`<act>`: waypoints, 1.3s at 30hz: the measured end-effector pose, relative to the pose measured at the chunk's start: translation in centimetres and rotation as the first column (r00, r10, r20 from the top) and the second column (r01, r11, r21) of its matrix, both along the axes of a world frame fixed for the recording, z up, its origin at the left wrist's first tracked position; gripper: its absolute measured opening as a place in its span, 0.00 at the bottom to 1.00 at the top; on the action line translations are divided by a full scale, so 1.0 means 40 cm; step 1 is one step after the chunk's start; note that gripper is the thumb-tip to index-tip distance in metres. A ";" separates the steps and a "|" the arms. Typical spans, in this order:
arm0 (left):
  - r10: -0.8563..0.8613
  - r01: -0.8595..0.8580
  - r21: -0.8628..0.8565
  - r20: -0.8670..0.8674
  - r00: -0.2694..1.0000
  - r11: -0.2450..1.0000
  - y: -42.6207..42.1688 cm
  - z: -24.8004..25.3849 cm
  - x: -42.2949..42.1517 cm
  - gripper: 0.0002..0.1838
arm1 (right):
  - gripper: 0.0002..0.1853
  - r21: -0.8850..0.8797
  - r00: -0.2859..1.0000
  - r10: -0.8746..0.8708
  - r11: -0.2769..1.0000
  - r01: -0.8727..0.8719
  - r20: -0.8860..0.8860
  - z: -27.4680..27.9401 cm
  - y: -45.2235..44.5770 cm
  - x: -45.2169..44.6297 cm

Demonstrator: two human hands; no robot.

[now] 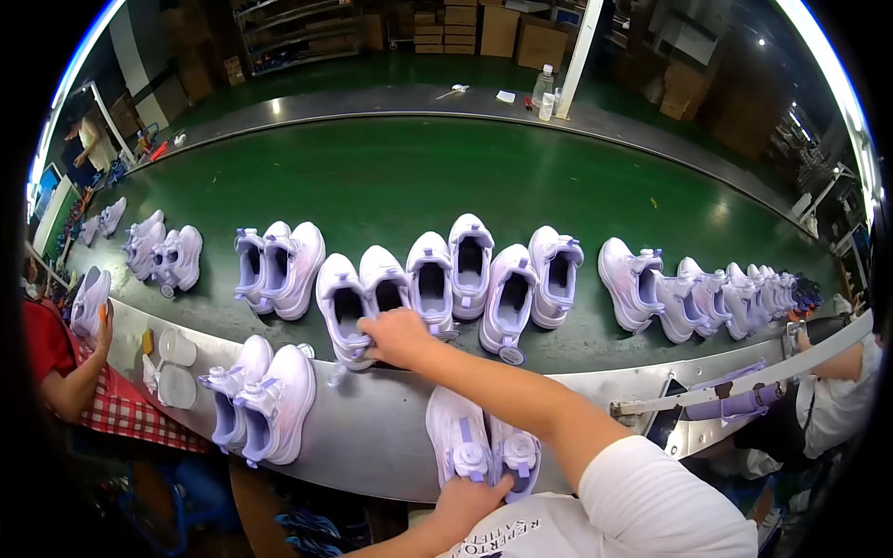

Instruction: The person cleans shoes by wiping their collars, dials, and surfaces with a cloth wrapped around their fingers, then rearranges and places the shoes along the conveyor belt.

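My right hand (402,338) reaches across to the left and pinches the heel collar of a pale lavender sneaker (337,279) on the green belt. Close beside that shoe stands a matching sneaker (383,270). Near my body, my left hand (472,505) is closed at the heel end of a sneaker with a round dial (456,423), toe pointing away from me. Its mate (517,453) is right beside it, partly hidden by my right arm. Several more sneakers (470,256) stand toe-forward on the belt in front of me.
A metal ledge (372,409) runs along the green belt (409,177). Another sneaker pair (265,400) sits on the ledge to the left, near white cups (177,367). A co-worker's hand (102,330) holds a shoe at far left. A metal bar (744,379) juts in at right.
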State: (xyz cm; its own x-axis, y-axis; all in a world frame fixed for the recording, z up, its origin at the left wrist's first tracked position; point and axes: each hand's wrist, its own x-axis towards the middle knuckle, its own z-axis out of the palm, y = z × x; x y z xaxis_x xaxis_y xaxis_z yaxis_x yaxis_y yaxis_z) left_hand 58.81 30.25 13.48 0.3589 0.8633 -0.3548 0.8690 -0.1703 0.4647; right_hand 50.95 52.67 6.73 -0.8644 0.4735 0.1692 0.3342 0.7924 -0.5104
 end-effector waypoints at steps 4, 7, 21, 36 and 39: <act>0.103 -0.136 0.173 0.186 0.977 0.976 0.029 0.041 -0.058 0.19 | 0.15 0.021 0.995 -0.087 0.996 0.086 0.058 -0.014 0.083 0.191; 0.192 -0.280 0.251 0.323 0.927 0.927 0.059 0.069 -0.141 0.17 | 0.16 0.104 0.980 -0.171 0.982 0.160 0.106 -0.022 0.189 0.344; 0.565 -0.579 0.168 0.129 0.815 0.798 0.491 0.006 -0.585 0.17 | 0.22 0.189 0.920 -0.329 0.938 0.291 0.213 0.010 0.254 0.484; 0.957 -0.929 0.326 -0.277 0.084 0.176 0.512 -0.110 -1.017 0.18 | 0.19 0.096 0.964 -0.226 0.972 0.214 0.139 0.000 0.254 0.445; 1.000 -0.942 0.335 -0.015 0.011 0.015 0.508 0.000 -0.958 0.19 | 0.17 0.039 0.946 -0.210 0.978 0.207 0.248 0.039 0.213 0.453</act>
